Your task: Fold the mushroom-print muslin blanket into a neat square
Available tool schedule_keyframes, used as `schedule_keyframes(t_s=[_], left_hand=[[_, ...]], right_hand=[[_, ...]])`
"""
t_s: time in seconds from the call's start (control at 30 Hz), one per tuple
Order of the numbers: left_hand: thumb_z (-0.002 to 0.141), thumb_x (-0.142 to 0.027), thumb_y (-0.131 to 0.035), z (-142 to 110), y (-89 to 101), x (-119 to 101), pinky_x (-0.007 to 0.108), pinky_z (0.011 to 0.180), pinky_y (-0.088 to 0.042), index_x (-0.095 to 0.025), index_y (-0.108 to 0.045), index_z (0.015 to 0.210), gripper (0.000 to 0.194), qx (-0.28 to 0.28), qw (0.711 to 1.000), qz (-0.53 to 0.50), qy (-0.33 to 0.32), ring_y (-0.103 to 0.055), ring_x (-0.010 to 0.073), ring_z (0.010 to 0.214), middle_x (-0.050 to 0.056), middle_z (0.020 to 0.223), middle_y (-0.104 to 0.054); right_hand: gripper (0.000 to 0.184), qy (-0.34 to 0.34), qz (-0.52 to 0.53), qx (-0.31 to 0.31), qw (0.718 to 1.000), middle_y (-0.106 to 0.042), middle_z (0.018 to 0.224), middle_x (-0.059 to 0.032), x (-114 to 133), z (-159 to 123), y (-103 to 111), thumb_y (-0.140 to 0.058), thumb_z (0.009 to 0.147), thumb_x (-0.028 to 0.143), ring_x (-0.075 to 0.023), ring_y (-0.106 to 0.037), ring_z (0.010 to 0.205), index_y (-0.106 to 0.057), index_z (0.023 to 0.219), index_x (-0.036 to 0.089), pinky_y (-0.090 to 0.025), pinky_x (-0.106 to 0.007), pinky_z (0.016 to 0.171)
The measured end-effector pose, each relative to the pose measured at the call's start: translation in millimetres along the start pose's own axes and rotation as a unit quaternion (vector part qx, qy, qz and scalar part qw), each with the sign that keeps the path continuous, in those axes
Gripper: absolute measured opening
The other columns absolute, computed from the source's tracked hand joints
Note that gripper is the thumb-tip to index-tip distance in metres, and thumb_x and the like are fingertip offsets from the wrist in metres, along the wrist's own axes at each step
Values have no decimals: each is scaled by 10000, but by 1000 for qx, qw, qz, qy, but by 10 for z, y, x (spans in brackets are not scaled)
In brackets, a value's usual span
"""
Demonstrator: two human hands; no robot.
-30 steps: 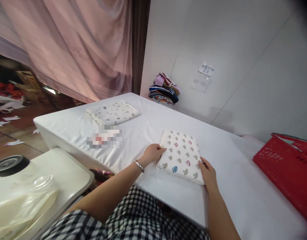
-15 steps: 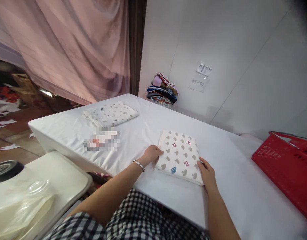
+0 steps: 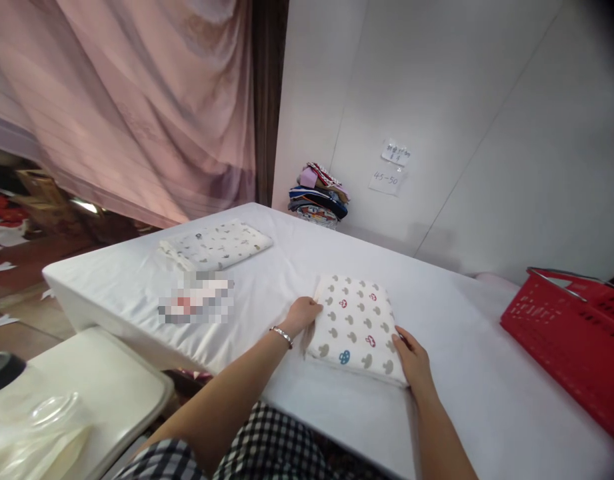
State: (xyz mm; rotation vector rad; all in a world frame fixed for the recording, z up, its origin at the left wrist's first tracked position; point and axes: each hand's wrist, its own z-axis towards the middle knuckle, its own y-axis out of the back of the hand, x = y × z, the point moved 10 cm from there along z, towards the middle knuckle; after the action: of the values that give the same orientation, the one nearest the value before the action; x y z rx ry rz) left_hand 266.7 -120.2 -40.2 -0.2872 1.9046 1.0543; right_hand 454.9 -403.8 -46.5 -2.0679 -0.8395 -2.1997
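Observation:
A folded white cloth (image 3: pixel 355 327) printed with grey, red and blue mushrooms lies flat on the white-covered table (image 3: pixel 451 373). My left hand (image 3: pixel 303 313), a silver bracelet at its wrist, pinches the cloth's left edge. On the opposite side my right hand (image 3: pixel 411 357) is closed on the right edge, its fingers partly hidden by the cloth. Farther left is a second folded white cloth (image 3: pixel 219 245) with small scattered prints, apart from both hands. A blurred-out pinkish item (image 3: pixel 197 299) rests in front of it.
At the right stands a red plastic basket (image 3: pixel 561 340) with a metal handle. Folded fabrics (image 3: pixel 317 193) are piled by the wall, beside paper notes (image 3: pixel 385 179). A pink curtain (image 3: pixel 151 100) hangs at back left. A cream stool-like surface (image 3: pixel 101 380) bears plastic wrapping.
The view has tilted and shifted slightly, so everything sits a little lower in the frame. Both hands stay at the mushroom cloth's edges, and the cloth lies nearly as before.

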Motion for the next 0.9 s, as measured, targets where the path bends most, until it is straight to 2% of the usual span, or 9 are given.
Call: schedule_keyframes(t_s=[0.1, 0.27, 0.5, 0.63, 0.77, 0.9], left_hand=[[698, -337, -588, 31, 18, -34, 237, 588, -392, -159, -615, 698, 180, -3, 1000, 9, -8, -596, 177, 724, 56, 767, -666], [740, -479, -529, 226, 8, -203, 241, 583, -389, -164, -585, 625, 340, -4, 1000, 21, -21, -595, 173, 693, 53, 719, -656], [746, -338, -520, 374, -18, -162, 248, 604, -388, -166, -598, 731, 189, -39, 998, 36, -20, -597, 177, 748, 63, 804, -663], [755, -357, -520, 373, -7, -151, 238, 605, -390, -168, -613, 745, 211, -39, 998, 37, -25, -604, 168, 747, 57, 794, -666], [763, -456, -512, 413, 29, -199, 242, 595, -393, -170, -614, 707, 308, -41, 998, 41, -20, -610, 180, 742, 61, 761, -666], [758, -403, -522, 459, 25, -206, 242, 598, -389, -178, -601, 736, 240, -53, 997, 48, -13, -612, 186, 771, 62, 801, -673]], right_hand=[[548, 2, -2, -2, 1000, -656, 993, -47, -6, 10, 4, -624, 636, 508, -232, -580, 941, -641, 1082, 190, -462, -317, 822], [537, 2, -1, -7, 1000, -664, 977, -44, -44, 29, 3, -625, 634, 509, -232, -592, 915, -649, 1073, 200, -470, -327, 809], [529, 11, 2, -9, 1000, -664, 979, -47, -36, 34, 6, -634, 629, 500, -236, -587, 930, -653, 1063, 197, -469, -330, 819], [539, 11, 4, -4, 1000, -659, 994, -48, -24, 27, -3, -626, 637, 502, -230, -586, 922, -644, 1078, 192, -466, -328, 825], [533, 16, 2, -7, 1000, -664, 983, -48, -1, 18, 0, -624, 638, 500, -232, -586, 928, -649, 1069, 188, -461, -331, 832], [510, 23, 5, -12, 1000, -668, 984, -48, 17, 19, 10, -632, 631, 486, -240, -586, 946, -661, 1048, 193, -456, -341, 846]])
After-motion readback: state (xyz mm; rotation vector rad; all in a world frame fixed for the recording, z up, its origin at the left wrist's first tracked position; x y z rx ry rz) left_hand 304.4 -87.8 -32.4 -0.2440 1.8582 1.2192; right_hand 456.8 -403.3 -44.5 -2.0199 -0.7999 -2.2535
